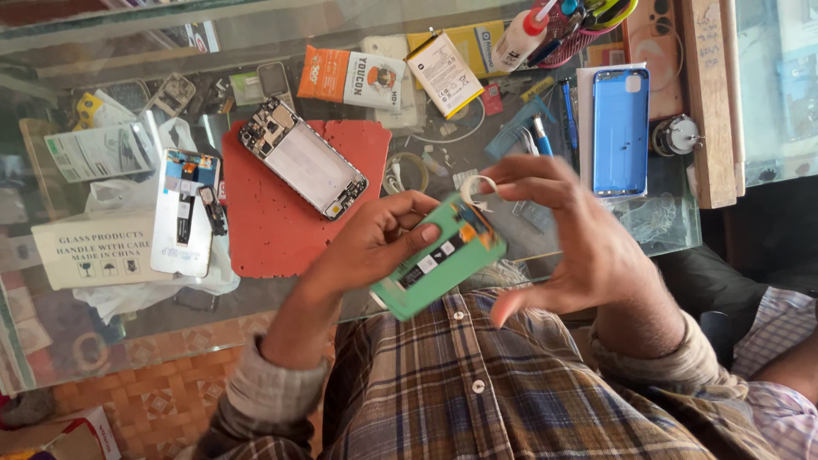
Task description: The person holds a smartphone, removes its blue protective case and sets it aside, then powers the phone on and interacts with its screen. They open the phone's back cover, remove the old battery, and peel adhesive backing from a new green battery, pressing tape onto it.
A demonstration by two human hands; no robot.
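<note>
Just below the middle of the frame, the left hand (375, 243) grips the green phone panel (439, 260) from beneath, thumb clamped across its face. The right hand (567, 234) pinches a pale curl, probably adhesive tape (475, 189), at the panel's upper end (other fingers fanned). Best peeled slowly at a low angle, with the panel braced.

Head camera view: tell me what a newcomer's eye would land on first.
The green phone panel at centre, held by the left hand while the right hand pinches a pale strip at its top end. Behind it, an opened phone lies on a red mat on the glass table, and a blue phone cover lies further right.
</note>
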